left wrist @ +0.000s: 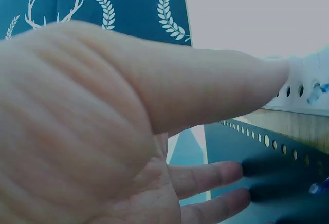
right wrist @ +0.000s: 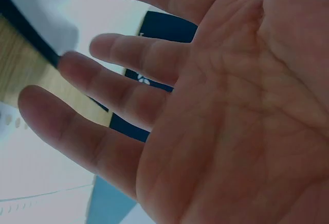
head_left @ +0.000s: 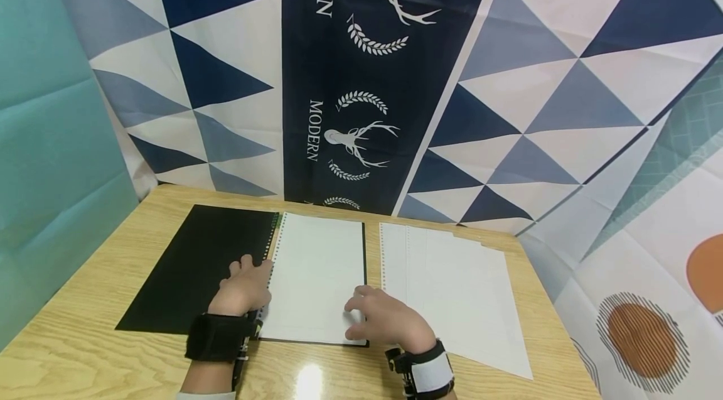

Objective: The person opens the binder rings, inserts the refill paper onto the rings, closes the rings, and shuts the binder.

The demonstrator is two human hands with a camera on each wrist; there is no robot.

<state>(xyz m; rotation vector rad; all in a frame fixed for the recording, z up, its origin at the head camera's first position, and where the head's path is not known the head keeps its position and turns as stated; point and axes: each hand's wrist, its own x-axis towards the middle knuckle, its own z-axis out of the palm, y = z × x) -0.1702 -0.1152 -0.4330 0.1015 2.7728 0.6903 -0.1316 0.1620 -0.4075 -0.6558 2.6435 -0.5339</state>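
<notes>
A binder lies opened flat, its black cover on the left and a white punched sheet stack over a black back on the right. At the holed inner edges is my left hand. Its fingers are extended at the black cover, and its thumb reaches the edge of the white sheets; it grips nothing visible. Over the stack's right edge hovers my right hand, fingers spread and holding nothing. Whether either hand touches the paper, I cannot tell.
Loose white punched sheets overlap in a fan at the right of the wooden table. A patterned cloth hangs behind the table's far edge. Small blue bits show near the holes in the left wrist view.
</notes>
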